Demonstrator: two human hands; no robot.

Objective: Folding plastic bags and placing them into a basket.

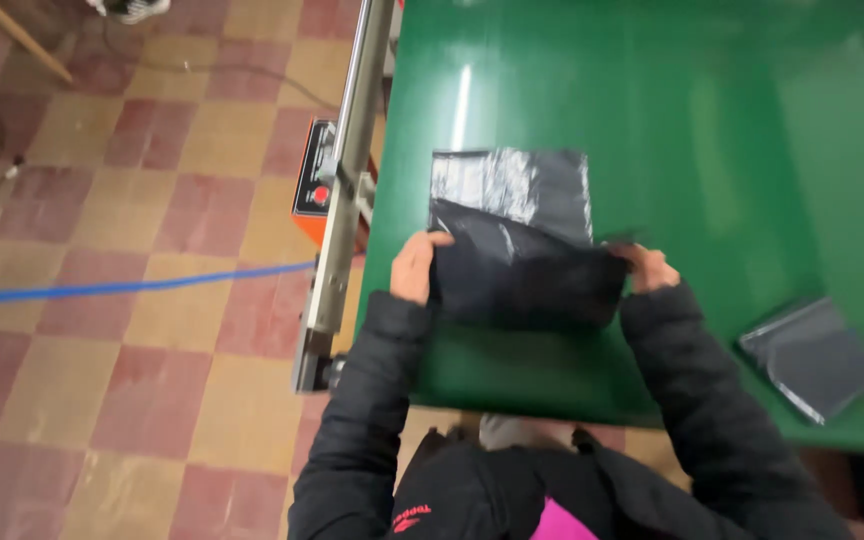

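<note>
Both hands, left hand point(413, 268) and right hand point(650, 268), pinch the side edges of a dark plastic mailer bag point(522, 270) lying on the green table point(712, 150), its flap half folded. The slick film could slip, leaving a crooked fold.

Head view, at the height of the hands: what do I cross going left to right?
Blue hose → metal rail with the orange control box → left hand → dark plastic bag → right hand → second grey bag lying on the green table.
</note>
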